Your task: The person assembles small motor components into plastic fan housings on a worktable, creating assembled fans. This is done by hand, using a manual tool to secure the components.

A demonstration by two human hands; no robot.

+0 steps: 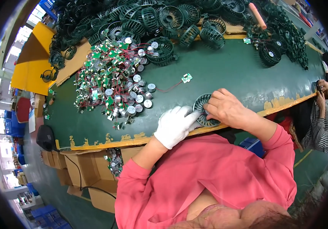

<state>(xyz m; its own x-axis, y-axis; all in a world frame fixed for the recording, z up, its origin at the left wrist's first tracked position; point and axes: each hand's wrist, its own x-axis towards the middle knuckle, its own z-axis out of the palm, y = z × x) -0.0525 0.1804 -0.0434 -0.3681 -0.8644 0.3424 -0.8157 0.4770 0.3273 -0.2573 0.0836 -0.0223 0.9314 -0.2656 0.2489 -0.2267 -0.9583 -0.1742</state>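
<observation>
Near the front edge of the green worktable (229, 72), a round dark green slatted fan cage (200, 102) rests between my hands. My left hand (175, 125), in a white glove, grips the cage's left side with the fingers closed. My bare right hand (227, 108) bends over its right side, fingertips curled in at the rim and opening. Whether a small part sits under those fingertips is hidden. Just beyond lies a small green circuit board (187, 78), its thin red wire running left toward a silver motor (151, 87) at the edge of a pile.
Left of centre spreads a heap of wired motors and circuit boards (110, 76). Dark green fan cages (171, 17) are piled along the back. More dark parts (290, 42) lie at far right, near a co-worker's hands (324, 91). Open cardboard boxes (91, 168) stand below the table's edge.
</observation>
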